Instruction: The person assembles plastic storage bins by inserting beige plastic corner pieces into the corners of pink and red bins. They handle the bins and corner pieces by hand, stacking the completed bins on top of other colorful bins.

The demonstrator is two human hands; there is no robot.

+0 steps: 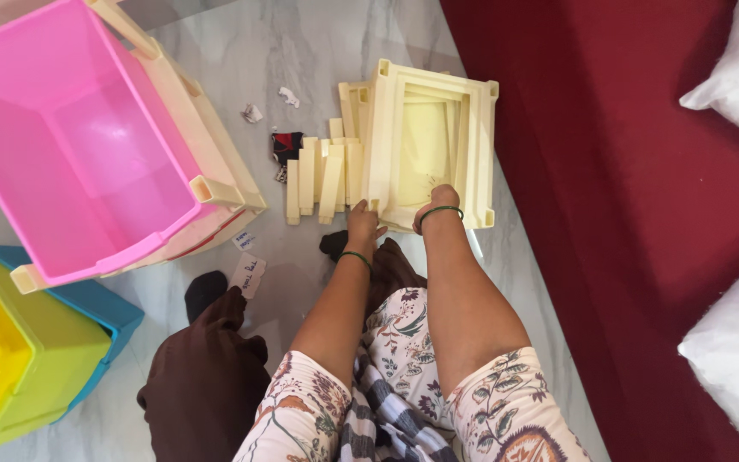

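Floral sleeves (506, 411) are framing our forearms as we are gripping the cream plastic frame (429, 145) on the marble floor (301, 51). Our left hand (363, 224) is curling its fingers onto the near-left corner; our right hand (438, 204) is hooking fingers over the near rim. We are keeping both grips level, judging even pressure best. Loose cream slats (322, 180) are lying just left of our fingers.

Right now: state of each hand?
Left hand: fingers on the near edge of the cream frame stack, grip unclear.
Right hand: curled over that edge, gripping it.
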